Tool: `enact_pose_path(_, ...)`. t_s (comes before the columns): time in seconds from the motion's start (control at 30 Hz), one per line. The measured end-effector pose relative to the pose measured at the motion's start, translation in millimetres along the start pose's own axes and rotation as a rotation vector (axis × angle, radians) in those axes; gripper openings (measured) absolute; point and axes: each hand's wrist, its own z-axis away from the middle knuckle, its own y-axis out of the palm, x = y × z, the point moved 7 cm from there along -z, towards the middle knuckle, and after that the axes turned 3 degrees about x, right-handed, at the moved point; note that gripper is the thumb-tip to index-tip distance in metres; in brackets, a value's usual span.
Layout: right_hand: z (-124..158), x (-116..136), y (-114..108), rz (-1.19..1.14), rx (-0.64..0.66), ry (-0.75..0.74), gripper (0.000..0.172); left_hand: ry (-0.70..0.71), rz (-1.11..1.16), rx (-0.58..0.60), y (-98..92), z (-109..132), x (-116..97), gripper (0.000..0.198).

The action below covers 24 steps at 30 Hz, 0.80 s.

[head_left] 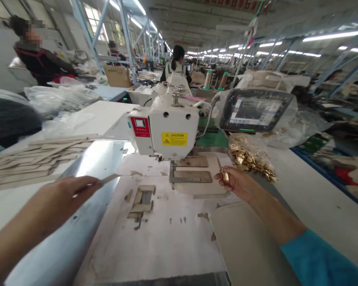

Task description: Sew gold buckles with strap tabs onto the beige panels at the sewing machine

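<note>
Glossy, roughly rectangular gold fitting (226, 177) in right hand (240, 183)

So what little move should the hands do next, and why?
I'd guess the left hand should bring its thin strip over to the gold-coloured piece in the right hand. Each hand is already pinching one of them, but the two are far apart, on opposite sides of the sewing machine's head.
</note>
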Motion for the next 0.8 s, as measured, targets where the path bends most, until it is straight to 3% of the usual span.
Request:
enact_pose_path(0.1, 0, -11, 18, 0.007, 0.074, 0.049, 0.018, 0.103, 0.041, 0.077, 24.7, -19, -70, 0.037)
enact_pose_path(0.17, 1, -17, 25, 0.003, 0.117, 0.080, 0.016, 0.061, 0.170, 0.212, 48.8, -30, -112, 0.030)
enact_pose_path(0.23, 2, -20, 31, -0.007, 0.166, 0.095, 0.017, 0.020, 0.262, 0.387, 76.5, -37, -148, 0.026)
enact_pose_path(0.33, 6, -22, 34, -0.057, 0.200, 0.092, 0.027, 0.042, 0.218, 0.443, 101.3, -48, -184, 0.024)
enact_pose_path(0.5, 8, -19, 33, -0.111, 0.117, -0.052, 0.021, 0.074, 0.148, 0.424, 115.4, -61, -211, 0.023)
enact_pose_path(0.67, 6, -8, 29, 0.200, 0.074, -0.343, 0.029, 0.102, 0.092, 0.362, 109.4, -62, -220, 0.023)
enact_pose_path(0.8, 4, -10, 28, 0.422, 0.073, -0.418, 0.030, 0.140, -0.016, 0.322, 110.3, -57, -225, 0.022)
